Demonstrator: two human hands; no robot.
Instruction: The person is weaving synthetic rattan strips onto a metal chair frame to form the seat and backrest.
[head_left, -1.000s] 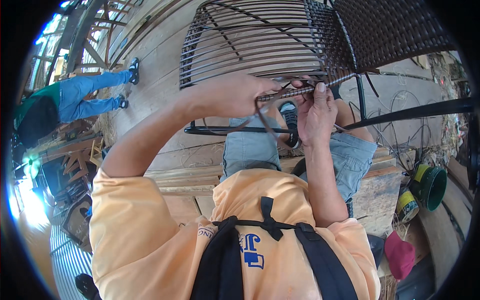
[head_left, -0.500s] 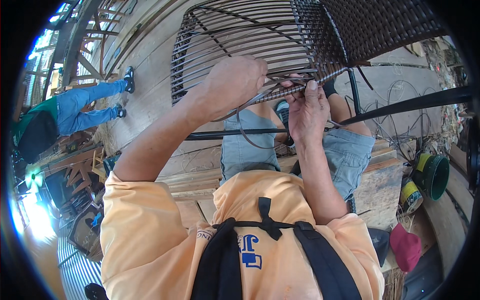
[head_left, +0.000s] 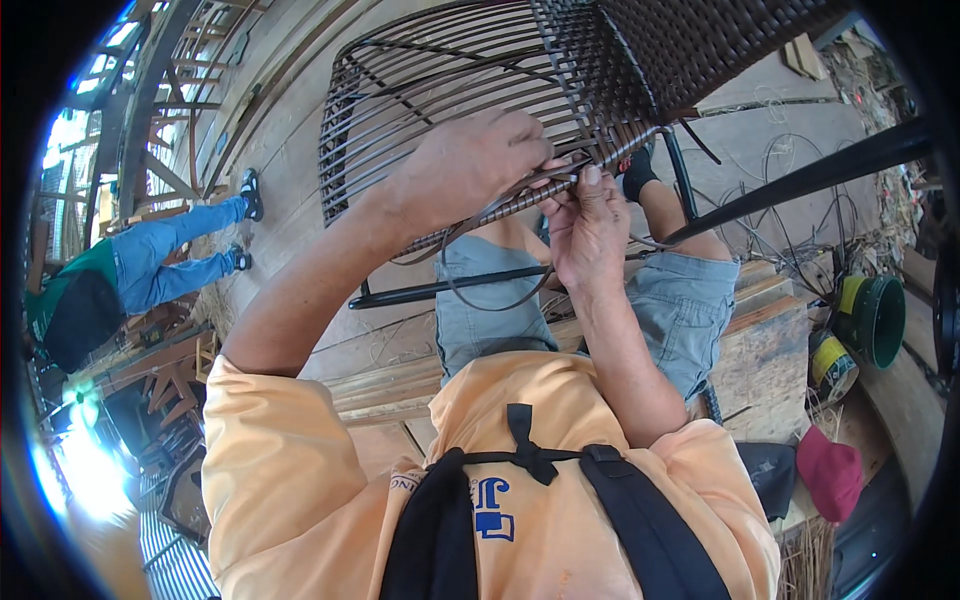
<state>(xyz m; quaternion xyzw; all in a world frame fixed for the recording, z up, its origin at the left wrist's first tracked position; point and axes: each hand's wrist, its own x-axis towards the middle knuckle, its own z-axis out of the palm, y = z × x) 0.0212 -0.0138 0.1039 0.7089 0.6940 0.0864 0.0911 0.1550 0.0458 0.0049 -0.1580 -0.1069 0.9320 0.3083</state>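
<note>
A chair frame (head_left: 345, 130) with brown synthetic wicker stretched across it leans in front of me. Parallel strands run over one part, while a dense weave (head_left: 740, 50) covers the panel at the upper right. My left hand (head_left: 478, 165) lies over the strands, its fingers curled closed around a loose brown wicker strip (head_left: 500, 307) at the wrapped edge rail (head_left: 530, 203). The strip hangs in a loop below that rail. My right hand (head_left: 590, 228) is closed from underneath, thumb and fingers pinching the strip at the rail, close to the left fingertips. The left fingertips are partly hidden.
Black metal legs (head_left: 800, 190) cross in front of my knees. Loose strands (head_left: 800, 200) lie on the boards at right, near a green bucket (head_left: 870, 320), a smaller can (head_left: 832, 368) and a red cap (head_left: 830, 475). At far left is another person (head_left: 110, 275).
My left hand has come closer to the right hand along the rail. In view, the chair frame and my right hand sit somewhat further left. Both hands keep their grip.
</note>
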